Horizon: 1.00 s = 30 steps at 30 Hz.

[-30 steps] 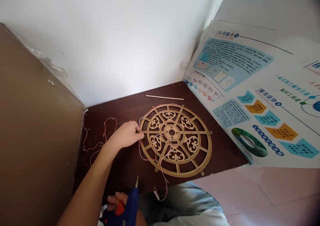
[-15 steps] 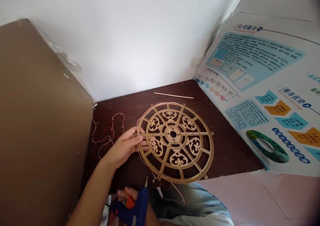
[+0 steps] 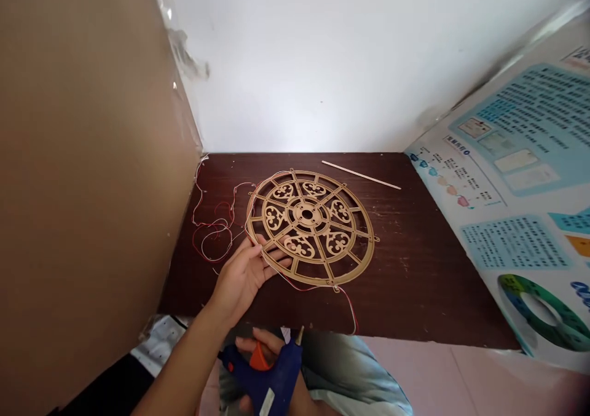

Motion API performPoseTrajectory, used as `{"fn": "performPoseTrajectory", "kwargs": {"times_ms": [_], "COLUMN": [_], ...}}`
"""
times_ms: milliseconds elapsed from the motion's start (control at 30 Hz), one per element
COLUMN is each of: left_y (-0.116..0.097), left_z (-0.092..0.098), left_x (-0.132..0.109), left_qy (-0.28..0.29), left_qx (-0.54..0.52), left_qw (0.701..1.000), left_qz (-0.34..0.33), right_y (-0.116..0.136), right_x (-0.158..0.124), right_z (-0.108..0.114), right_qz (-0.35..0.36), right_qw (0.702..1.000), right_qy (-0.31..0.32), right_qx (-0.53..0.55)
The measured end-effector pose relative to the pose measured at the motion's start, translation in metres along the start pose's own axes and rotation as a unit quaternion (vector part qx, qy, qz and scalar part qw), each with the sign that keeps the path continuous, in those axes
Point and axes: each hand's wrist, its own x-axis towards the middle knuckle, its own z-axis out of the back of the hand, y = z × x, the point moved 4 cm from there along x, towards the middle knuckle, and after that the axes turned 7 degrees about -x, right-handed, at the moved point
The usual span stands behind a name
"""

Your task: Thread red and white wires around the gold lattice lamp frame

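So, L hand point(image 3: 242, 278) spread, thumb and fingers clasping the lower-left rim of the laser-cut wooden wheel point(image 3: 295, 204), just ahead of it; red-white wire point(image 3: 212, 235) follows part of the rim, more lies coiled left of L hand, can't tell if any is glued; R hand point(image 3: 260, 345) wraps blue hot glue gun point(image 3: 271, 373) just below.

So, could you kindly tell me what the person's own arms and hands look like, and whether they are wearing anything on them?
The left arm and right arm are bare, with no sleeve in view. The left hand and right hand wear no gloves. No ring, watch or bracelet shows, though part of the right hand is hidden.
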Motion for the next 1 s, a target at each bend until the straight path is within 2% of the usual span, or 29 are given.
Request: {"fn": "performPoseTrajectory", "kwargs": {"times_ms": [67, 133, 200, 233, 333, 433, 567, 733, 867, 1000], "left_y": [0.000, -0.001, -0.004, -0.006, -0.013, -0.024, -0.042, -0.054, -0.064, -0.070], "left_z": [0.005, 0.008, 0.010, 0.011, 0.014, 0.018, 0.017, -0.002, -0.031, -0.050], "left_x": [-0.002, -0.004, -0.007, -0.008, -0.012, -0.015, -0.021, -0.028, -0.023, -0.011], "left_qy": [-0.016, -0.028, -0.036, -0.041, -0.059, -0.085, -0.100, -0.085, -0.010, 0.039], "left_qx": [0.009, 0.021, 0.038, 0.047, 0.066, 0.083, 0.092, 0.077, 0.069, 0.082], "left_qw": [1.000, 0.999, 0.998, 0.997, 0.992, 0.986, 0.974, 0.966, 0.966, 0.968], "left_qz": [-0.005, -0.016, -0.038, -0.050, -0.084, -0.113, -0.184, -0.230, -0.248, -0.232], "right_y": [0.006, 0.016, 0.028, 0.035, 0.061, 0.084, 0.097, 0.113, 0.125, 0.119], "right_x": [-0.007, -0.012, -0.014, -0.012, 0.000, 0.017, 0.032, 0.040, 0.042, 0.038], "right_z": [-0.002, -0.007, -0.014, -0.022, -0.042, -0.056, -0.071, -0.081, -0.088, -0.090], "right_qz": [0.008, -0.002, -0.034, -0.060, -0.103, -0.093, -0.096, -0.090, -0.053, -0.043], "right_qw": [0.999, 0.999, 0.998, 0.995, 0.988, 0.982, 0.969, 0.974, 0.981, 0.983], "right_qy": [0.019, 0.005, -0.047, -0.042, -0.070, -0.133, -0.176, -0.144, -0.098, -0.125], "right_qx": [-0.038, -0.048, 0.022, 0.066, 0.094, 0.101, 0.146, 0.150, 0.156, 0.130]}}
